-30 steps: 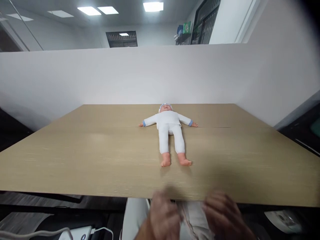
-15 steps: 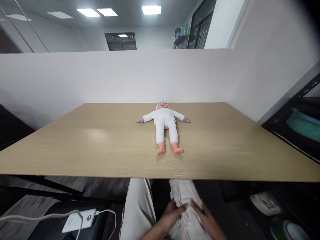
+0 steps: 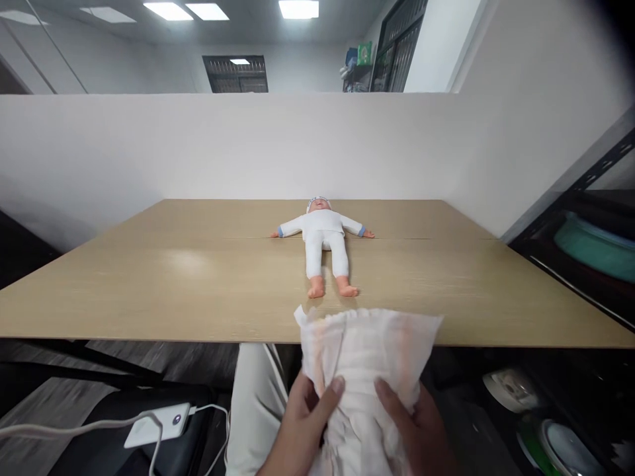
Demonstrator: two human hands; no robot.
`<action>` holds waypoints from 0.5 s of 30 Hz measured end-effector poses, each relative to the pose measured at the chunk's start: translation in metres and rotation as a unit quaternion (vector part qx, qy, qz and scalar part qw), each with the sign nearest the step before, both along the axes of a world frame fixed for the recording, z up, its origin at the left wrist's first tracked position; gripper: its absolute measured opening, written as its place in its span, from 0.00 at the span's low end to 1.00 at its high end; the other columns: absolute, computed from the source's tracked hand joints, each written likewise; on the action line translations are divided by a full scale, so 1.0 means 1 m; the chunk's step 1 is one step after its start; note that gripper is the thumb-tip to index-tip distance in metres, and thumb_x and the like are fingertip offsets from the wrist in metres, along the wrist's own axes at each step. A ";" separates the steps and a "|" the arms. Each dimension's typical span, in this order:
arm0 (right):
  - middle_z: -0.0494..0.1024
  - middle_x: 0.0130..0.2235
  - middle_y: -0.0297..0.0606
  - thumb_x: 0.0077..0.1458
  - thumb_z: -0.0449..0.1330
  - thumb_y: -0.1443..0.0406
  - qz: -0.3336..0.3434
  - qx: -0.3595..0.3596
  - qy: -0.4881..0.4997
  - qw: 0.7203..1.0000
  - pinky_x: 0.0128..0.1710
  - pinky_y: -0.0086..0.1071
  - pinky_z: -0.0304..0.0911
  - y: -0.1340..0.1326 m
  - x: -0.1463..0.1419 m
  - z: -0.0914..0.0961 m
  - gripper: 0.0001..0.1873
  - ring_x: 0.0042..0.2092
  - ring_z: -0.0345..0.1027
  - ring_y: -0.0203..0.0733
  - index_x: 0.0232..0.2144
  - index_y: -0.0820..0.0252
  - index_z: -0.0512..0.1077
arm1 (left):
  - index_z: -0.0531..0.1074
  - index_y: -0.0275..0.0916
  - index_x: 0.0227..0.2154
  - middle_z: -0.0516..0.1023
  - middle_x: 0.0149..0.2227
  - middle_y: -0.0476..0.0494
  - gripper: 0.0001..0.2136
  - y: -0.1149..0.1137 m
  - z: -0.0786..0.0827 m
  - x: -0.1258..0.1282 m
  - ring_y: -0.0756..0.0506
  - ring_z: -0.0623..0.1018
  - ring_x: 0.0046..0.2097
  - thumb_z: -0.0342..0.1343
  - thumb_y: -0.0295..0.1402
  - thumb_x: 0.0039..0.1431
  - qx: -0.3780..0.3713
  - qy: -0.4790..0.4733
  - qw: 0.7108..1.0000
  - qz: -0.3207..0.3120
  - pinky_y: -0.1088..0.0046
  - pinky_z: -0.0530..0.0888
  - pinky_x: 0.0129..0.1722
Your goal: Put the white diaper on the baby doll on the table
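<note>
While left hand (image 3: 308, 423) and right hand (image 3: 419, 426) were closed on a diaper (image 3: 366, 357), it was partly spread in front of the doll (image 3: 323, 221), not on it.

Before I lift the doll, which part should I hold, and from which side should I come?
Probably the doll's torso, at both flanks below the spread arms, coming from the near table edge. It lies on its back, feet toward you, so both flanks look open. The left grip and right grip hold the diaper, so free them first.
</note>
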State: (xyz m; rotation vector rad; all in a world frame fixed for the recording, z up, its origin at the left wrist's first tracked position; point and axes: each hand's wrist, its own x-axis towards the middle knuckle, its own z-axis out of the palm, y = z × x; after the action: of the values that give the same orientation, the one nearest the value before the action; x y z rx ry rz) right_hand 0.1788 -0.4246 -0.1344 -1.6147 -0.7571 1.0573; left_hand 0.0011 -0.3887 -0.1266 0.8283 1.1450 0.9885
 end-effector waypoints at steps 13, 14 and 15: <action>0.76 0.25 0.35 0.54 0.62 0.38 0.071 0.030 -0.078 0.994 0.28 0.31 0.68 0.100 0.020 -0.037 0.29 0.27 0.71 0.43 0.31 0.57 0.74 | 0.77 0.39 0.50 0.83 0.49 0.35 0.29 0.067 -0.034 -0.010 0.33 0.80 0.53 0.67 0.56 0.53 0.030 0.100 0.993 0.054 0.59 0.76 0.55; 0.76 0.25 0.36 0.54 0.62 0.38 0.066 0.021 -0.111 0.991 0.27 0.31 0.68 0.099 0.024 -0.038 0.28 0.27 0.71 0.43 0.31 0.57 0.74 | 0.76 0.40 0.50 0.83 0.49 0.35 0.27 0.066 -0.032 -0.012 0.33 0.81 0.52 0.65 0.55 0.55 0.048 0.142 0.987 0.059 0.59 0.76 0.53; 0.77 0.25 0.36 0.55 0.62 0.38 0.062 0.012 -0.149 0.987 0.26 0.31 0.67 0.097 0.027 -0.039 0.28 0.27 0.72 0.44 0.31 0.56 0.75 | 0.77 0.41 0.49 0.83 0.48 0.36 0.26 0.066 -0.031 -0.014 0.33 0.81 0.49 0.64 0.55 0.57 0.070 0.184 0.978 0.064 0.59 0.75 0.51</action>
State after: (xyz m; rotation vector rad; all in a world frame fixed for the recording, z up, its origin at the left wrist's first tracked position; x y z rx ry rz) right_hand 0.2062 -0.3275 -0.1732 -1.7456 -1.0774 0.8990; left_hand -0.0131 -0.3231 -0.1574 1.0932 1.4710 1.0571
